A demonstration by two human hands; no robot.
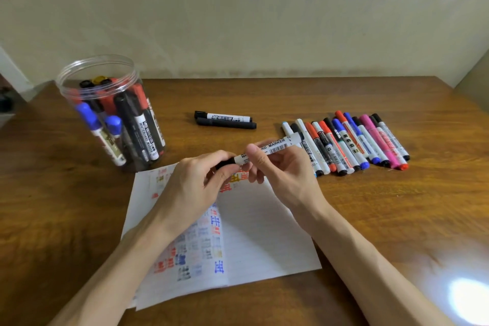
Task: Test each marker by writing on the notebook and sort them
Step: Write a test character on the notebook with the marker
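White marker [275, 146], pinched by left hand [195, 182], gripped by right hand [283, 169], above notebook's [264, 233] twelve-o'clock edge; marker row [349, 140] at two.

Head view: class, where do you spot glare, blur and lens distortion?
Head view: a white glare patch burns out the table at lower right; written marks on the notebook look smeared; the jar leans outward, wide-angle distortion; print on the marker reads sharp.
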